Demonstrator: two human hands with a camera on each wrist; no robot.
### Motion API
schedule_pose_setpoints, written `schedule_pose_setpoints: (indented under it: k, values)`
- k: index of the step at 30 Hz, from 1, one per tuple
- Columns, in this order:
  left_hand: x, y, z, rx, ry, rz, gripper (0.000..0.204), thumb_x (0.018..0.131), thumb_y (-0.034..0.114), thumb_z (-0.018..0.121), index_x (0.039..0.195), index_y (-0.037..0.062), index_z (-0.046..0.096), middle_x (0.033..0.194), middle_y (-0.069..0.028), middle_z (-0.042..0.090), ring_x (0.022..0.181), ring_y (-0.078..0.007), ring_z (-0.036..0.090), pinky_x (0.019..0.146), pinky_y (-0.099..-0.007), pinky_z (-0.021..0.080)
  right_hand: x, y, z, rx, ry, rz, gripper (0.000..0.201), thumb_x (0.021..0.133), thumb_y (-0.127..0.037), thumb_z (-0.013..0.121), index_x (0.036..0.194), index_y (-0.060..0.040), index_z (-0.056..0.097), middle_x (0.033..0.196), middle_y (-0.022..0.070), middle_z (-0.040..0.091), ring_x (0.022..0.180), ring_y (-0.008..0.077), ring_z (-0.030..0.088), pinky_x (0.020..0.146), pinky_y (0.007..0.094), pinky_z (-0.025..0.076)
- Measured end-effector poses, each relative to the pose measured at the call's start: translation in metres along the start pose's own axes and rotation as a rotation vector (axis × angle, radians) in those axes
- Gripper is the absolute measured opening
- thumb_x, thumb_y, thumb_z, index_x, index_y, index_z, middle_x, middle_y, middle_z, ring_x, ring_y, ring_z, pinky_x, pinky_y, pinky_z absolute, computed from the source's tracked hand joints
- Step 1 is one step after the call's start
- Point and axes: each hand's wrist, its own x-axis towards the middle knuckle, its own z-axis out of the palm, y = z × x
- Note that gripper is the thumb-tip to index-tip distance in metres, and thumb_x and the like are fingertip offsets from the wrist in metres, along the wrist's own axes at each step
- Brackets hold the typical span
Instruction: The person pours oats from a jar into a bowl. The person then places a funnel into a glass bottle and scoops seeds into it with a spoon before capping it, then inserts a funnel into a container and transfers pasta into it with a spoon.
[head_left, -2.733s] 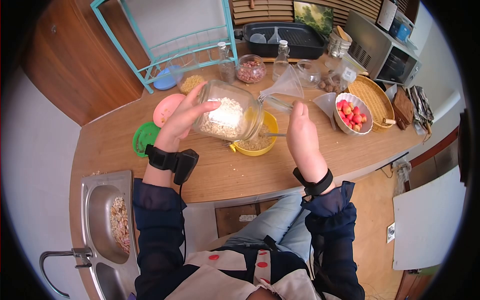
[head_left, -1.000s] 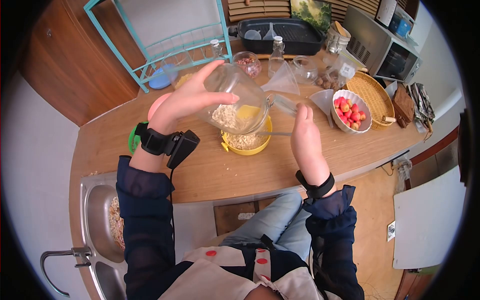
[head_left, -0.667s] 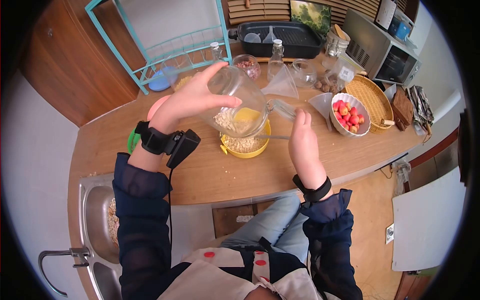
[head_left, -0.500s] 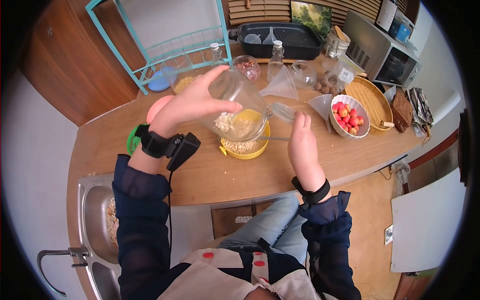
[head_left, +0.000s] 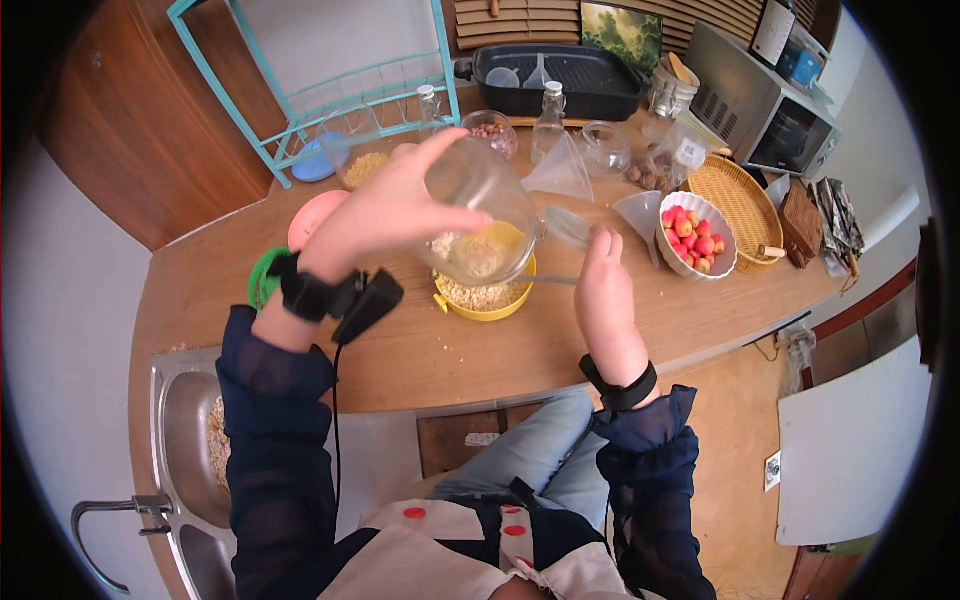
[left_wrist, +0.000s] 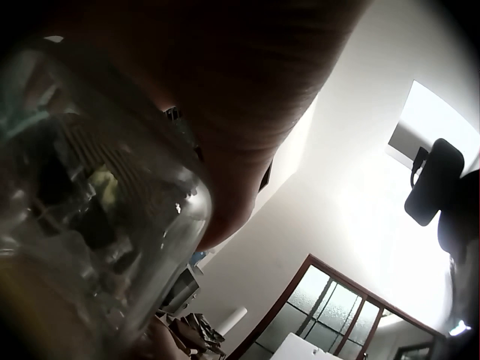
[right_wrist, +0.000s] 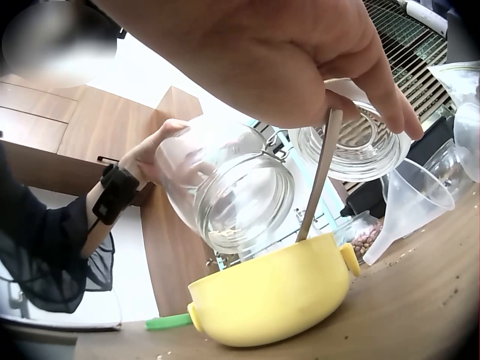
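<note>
My left hand (head_left: 380,215) grips the glass jar (head_left: 475,195) from behind and holds it tilted, mouth down, above the yellow bowl (right_wrist: 274,296). Some oats (head_left: 460,252) lie inside the jar's lower side, and more oats (head_left: 485,297) fill the bowl. My right hand (head_left: 606,295) holds the hinged glass lid (right_wrist: 356,142) with its fingers. A metal handle (right_wrist: 321,176) leans out of the bowl up to the thumb; whether the thumb pinches it I cannot tell. In the left wrist view the jar (left_wrist: 105,210) is close beneath the palm.
Behind stand a funnel (head_left: 563,170), glass bottles and a bowl of nuts (head_left: 493,135). On the right are a white bowl of red fruit (head_left: 697,236) and a wicker tray (head_left: 735,205). Pink (head_left: 312,220) and green (head_left: 264,280) dishes lie left, beyond the sink (head_left: 195,430).
My left hand has raised the jar's base and tipped its mouth down over the bowl. Oats in the jar have dwindled, while the bowl holds more. My right hand has stayed at the lid.
</note>
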Motion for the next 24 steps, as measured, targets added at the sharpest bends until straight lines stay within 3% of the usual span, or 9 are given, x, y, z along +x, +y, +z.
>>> schedule_pose_setpoints:
  k: [2, 3, 6, 8, 11, 14, 17, 20, 24]
  values:
    - [-0.012, 0.016, 0.002, 0.236, 0.027, 0.104, 0.081, 0.061, 0.026, 0.072, 0.129, 0.0074, 0.032, 0.129, -0.0185, 0.033, 0.121, -0.0282, 0.03, 0.099, -0.034, 0.025, -0.002, 0.002, 0.003, -0.008, 0.025, 0.002, 0.026, 0.076, 0.006, 0.043, 0.101, 0.0022, 0.038, 0.096, 0.0205, 0.045, 0.076, 0.0361, 0.055, 0.06, 0.0375, 0.05]
    - [-0.005, 0.004, 0.001, 0.234, 0.083, 0.147, 0.086, 0.057, 0.036, 0.072, 0.128, 0.008, 0.033, 0.112, -0.0231, 0.042, 0.105, -0.0341, 0.044, 0.087, -0.0354, 0.037, -0.005, 0.002, 0.002, -0.01, 0.01, 0.001, 0.026, 0.076, 0.006, 0.043, 0.101, 0.0022, 0.038, 0.096, 0.0205, 0.045, 0.076, 0.0361, 0.055, 0.06, 0.0375, 0.05]
    - [-0.014, 0.02, 0.006, 0.274, 0.023, 0.038, 0.085, 0.059, 0.032, 0.072, 0.129, 0.0081, 0.031, 0.127, -0.021, 0.034, 0.12, -0.0296, 0.032, 0.098, -0.0349, 0.026, 0.003, 0.0, 0.001, -0.032, -0.028, 0.038, 0.024, 0.076, 0.005, 0.043, 0.099, 0.0023, 0.038, 0.095, 0.0203, 0.045, 0.074, 0.0355, 0.056, 0.058, 0.0366, 0.05]
    - [-0.012, 0.015, 0.006, 0.262, 0.031, 0.072, 0.084, 0.059, 0.031, 0.072, 0.129, 0.0079, 0.032, 0.126, -0.0217, 0.035, 0.119, -0.0301, 0.033, 0.098, -0.0349, 0.027, -0.003, 0.001, 0.002, -0.031, 0.067, -0.02, 0.021, 0.077, 0.005, 0.042, 0.097, 0.002, 0.038, 0.094, 0.0197, 0.046, 0.072, 0.0336, 0.056, 0.056, 0.0353, 0.05]
    - [-0.014, 0.026, 0.006, 0.224, 0.027, 0.071, 0.083, 0.059, 0.029, 0.072, 0.129, 0.0079, 0.033, 0.126, -0.0214, 0.035, 0.119, -0.0311, 0.033, 0.097, -0.0357, 0.028, -0.002, -0.004, 0.003, -0.106, -0.032, 0.071, 0.018, 0.077, 0.005, 0.042, 0.094, 0.0014, 0.039, 0.092, 0.0188, 0.046, 0.071, 0.0318, 0.057, 0.054, 0.0342, 0.05]
    - [-0.001, 0.014, 0.001, 0.07, 0.016, 0.043, 0.082, 0.06, 0.029, 0.071, 0.129, 0.0082, 0.033, 0.125, -0.0212, 0.036, 0.118, -0.0309, 0.033, 0.097, -0.0356, 0.028, -0.002, -0.003, 0.001, -0.096, 0.03, 0.021, 0.017, 0.077, 0.004, 0.042, 0.094, 0.0008, 0.039, 0.09, 0.0179, 0.046, 0.068, 0.0306, 0.058, 0.052, 0.0335, 0.05]
    - [-0.011, 0.016, 0.005, 0.266, 0.053, 0.132, 0.081, 0.06, 0.029, 0.071, 0.128, 0.0083, 0.033, 0.124, -0.0211, 0.036, 0.118, -0.0307, 0.034, 0.097, -0.0353, 0.028, -0.002, 0.001, 0.008, -0.127, 0.096, -0.01, 0.016, 0.078, 0.003, 0.043, 0.093, 0.0003, 0.039, 0.09, 0.0176, 0.046, 0.067, 0.0298, 0.059, 0.052, 0.0333, 0.05]
    - [-0.013, 0.021, 0.004, 0.236, 0.035, 0.06, 0.081, 0.06, 0.028, 0.071, 0.128, 0.0086, 0.033, 0.124, -0.0209, 0.036, 0.118, -0.0307, 0.034, 0.097, -0.0351, 0.028, -0.001, -0.003, 0.004, -0.185, -0.041, 0.039, 0.015, 0.078, 0.003, 0.043, 0.092, -0.0002, 0.039, 0.09, 0.0174, 0.046, 0.066, 0.0287, 0.059, 0.052, 0.0329, 0.05]
    - [-0.003, 0.009, 0.001, 0.161, 0.028, 0.031, 0.079, 0.061, 0.027, 0.07, 0.128, 0.0095, 0.034, 0.123, -0.0213, 0.037, 0.117, -0.0307, 0.035, 0.097, -0.0344, 0.028, -0.004, -0.004, 0.006, -0.153, 0.073, -0.025, 0.015, 0.078, 0.003, 0.043, 0.091, -0.0006, 0.039, 0.088, 0.0167, 0.047, 0.063, 0.0277, 0.059, 0.049, 0.0324, 0.05]
